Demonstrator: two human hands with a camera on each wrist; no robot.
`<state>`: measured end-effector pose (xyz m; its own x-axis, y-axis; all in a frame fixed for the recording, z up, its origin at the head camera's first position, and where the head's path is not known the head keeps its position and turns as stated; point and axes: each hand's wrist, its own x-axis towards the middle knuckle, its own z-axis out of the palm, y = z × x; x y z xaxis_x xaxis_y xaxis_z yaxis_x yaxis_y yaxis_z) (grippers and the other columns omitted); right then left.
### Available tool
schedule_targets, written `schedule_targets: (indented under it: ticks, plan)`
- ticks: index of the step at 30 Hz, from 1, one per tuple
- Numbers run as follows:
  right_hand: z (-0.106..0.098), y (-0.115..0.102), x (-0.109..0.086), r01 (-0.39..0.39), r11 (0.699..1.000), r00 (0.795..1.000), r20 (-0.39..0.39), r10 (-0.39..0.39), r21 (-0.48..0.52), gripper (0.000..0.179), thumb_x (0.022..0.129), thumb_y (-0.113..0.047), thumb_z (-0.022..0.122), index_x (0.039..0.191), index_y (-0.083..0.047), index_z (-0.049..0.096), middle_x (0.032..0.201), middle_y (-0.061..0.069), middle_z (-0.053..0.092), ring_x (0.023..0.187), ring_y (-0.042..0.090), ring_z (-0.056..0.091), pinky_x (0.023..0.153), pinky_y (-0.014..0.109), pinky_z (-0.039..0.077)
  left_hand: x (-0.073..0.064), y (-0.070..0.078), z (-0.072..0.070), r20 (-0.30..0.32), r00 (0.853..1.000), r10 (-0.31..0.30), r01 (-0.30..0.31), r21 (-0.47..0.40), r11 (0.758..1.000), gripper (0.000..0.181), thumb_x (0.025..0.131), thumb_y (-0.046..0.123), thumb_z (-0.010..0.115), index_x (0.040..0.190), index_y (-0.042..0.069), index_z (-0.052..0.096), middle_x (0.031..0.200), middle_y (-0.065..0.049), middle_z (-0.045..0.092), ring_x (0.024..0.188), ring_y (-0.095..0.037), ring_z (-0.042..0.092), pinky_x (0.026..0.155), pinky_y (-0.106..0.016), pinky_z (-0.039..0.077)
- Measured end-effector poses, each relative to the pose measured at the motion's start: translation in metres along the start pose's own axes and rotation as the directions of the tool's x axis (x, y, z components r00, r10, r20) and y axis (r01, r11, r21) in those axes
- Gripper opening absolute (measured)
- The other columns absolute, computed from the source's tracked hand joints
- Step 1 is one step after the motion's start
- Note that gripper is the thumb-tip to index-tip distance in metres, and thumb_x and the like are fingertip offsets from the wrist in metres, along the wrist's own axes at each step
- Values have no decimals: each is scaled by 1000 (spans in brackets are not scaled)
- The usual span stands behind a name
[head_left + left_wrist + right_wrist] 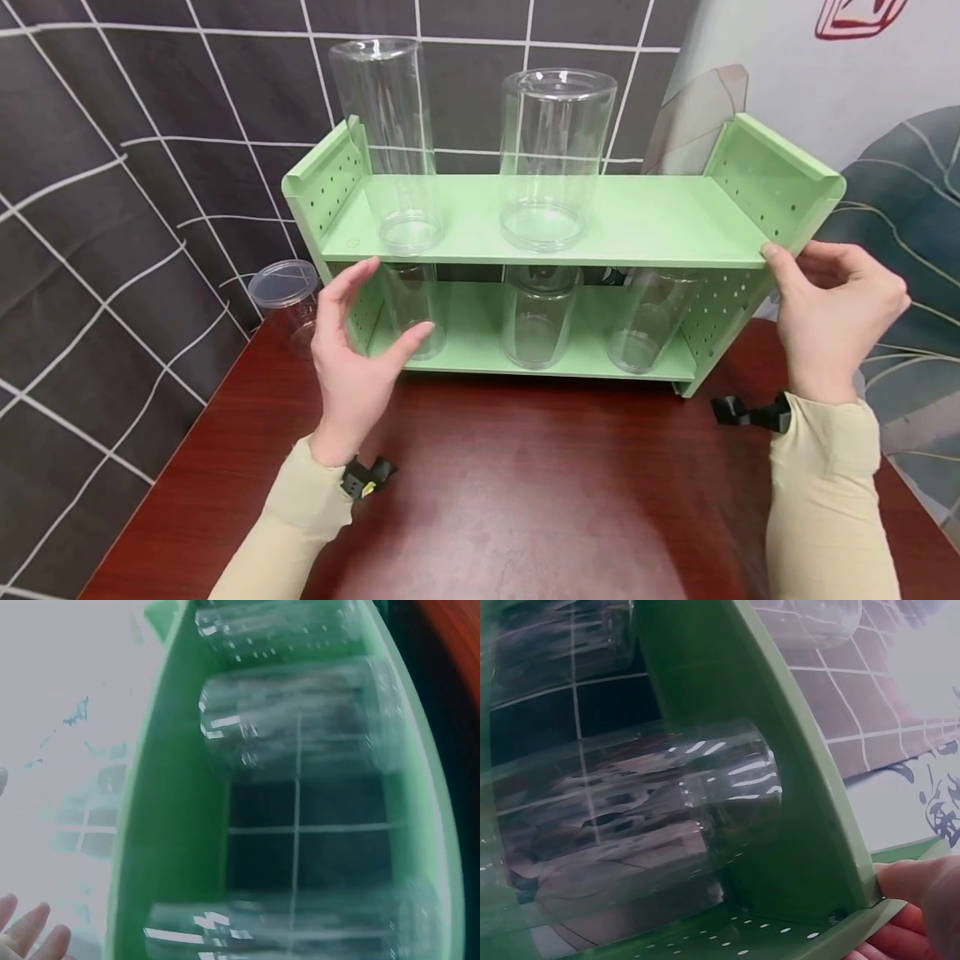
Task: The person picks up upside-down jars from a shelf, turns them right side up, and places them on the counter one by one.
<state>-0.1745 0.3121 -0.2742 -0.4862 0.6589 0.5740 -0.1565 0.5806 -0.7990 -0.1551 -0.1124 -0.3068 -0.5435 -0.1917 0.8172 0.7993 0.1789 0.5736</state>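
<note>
Pale green two-tier shelf with perforated end panels (652, 221) stands on a glossy red-brown table (525, 492), its long axis running left to right before both hands. The right hand (836, 304) pinches its right end, thumb at the upper board's front edge, fingers behind the panel. The left hand (352, 358), thumb and fingers spread around nothing, hovers before the left end, nearest the clear lower-left cylinder (412, 312). Above, a tall, slim clear cylinder (393, 133) stands upright at left and a wider clear one (558, 142) near the middle; bare board reaches right. A dark tiled wall (232, 75) likely limits movement behind; bare tabletop offers room in front.
</note>
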Motion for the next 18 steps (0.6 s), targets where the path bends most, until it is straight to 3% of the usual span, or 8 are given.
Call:
schedule_targets:
  ticks: [5, 11, 14, 18]
  plan:
    - [-2, -6, -1, -11, 1000, 1000, 16, 11, -6, 28, 84, -27, 84, 107, -12, 80, 77, -25, 62, 70, -10, 58, 67, 13, 41, 8, 23, 18, 82, 997, -7, 9, -19, 1000, 76, 69, -11, 87, 135, -13, 51, 137, -25, 56, 129, -36, 51, 114, -47, 35]
    - [-3, -12, -4, -15, 1000, 999, 36, 15, -3, 27, 85, -22, 82, 107, -8, 79, 77, -25, 61, 70, -10, 58, 67, 12, 42, 17, 17, 36, 162, 986, -31, 35, -22, 999, 80, 70, -5, 90, 140, -4, 50, 141, -7, 57, 132, -32, 50, 114, -43, 36]
    - [-4, -12, 0, -15, 999, 998, 61, 17, -31, 28, 85, -24, 81, 109, -9, 78, 78, -26, 59, 69, -11, 57, 72, 12, 42, 24, 19, 45, 225, 971, -81, 84, -5, 996, 84, 73, 3, 91, 144, 2, 47, 144, -1, 53, 135, -24, 48, 115, -40, 35]
    - [-6, -10, 7, -14, 996, 994, 103, 23, -88, 32, 86, -28, 78, 112, -11, 77, 79, -27, 57, 68, -14, 55, 77, 13, 41, 37, 27, 59, 293, 939, -177, 178, 25, 984, 88, 76, 17, 92, 150, 11, 42, 148, 1, 48, 137, -14, 44, 116, -33, 33]
